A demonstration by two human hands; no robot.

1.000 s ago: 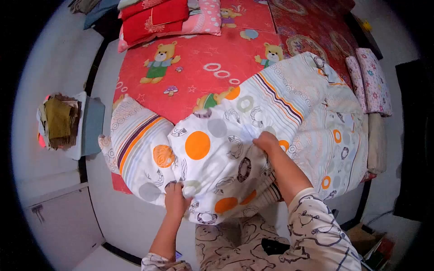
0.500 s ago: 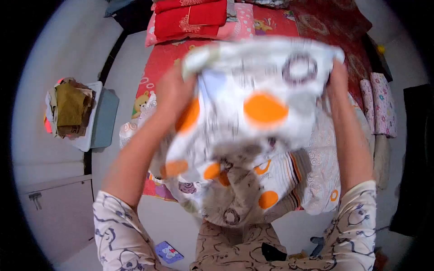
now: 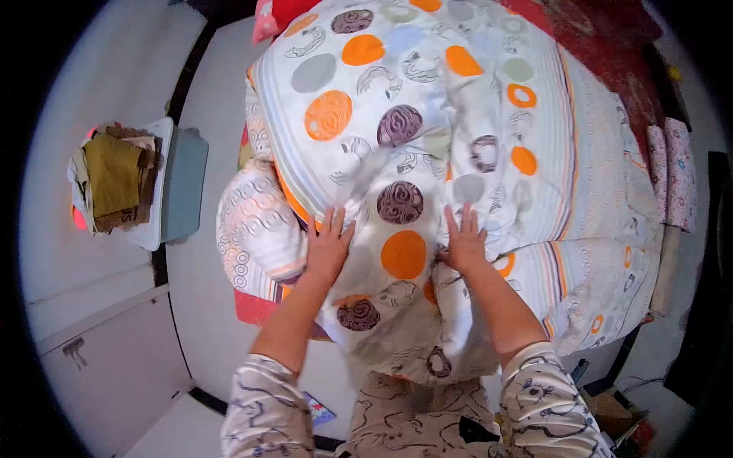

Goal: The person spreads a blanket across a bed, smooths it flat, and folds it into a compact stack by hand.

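A white quilt printed with orange, grey and purple circles is spread over the bed, with its near part hanging over the front edge. My left hand rests on it left of the middle, fingers apart and pointing away from me. To the right, my right hand also presses on the cloth with its fingers spread. Wrinkles run through the quilt around and between both hands. At the left, a rolled or bunched part with ring patterns bulges out.
Red bedding shows at the back right. On the left, a grey-blue tub with a white rim carries folded cloths. Rolled floral fabric lies along the right side. A white cabinet stands at lower left.
Half a second ago both hands held the quilt's edge raised. Now the quilt is spread out flat toward the far side, and both hands have let go and come down onto it.
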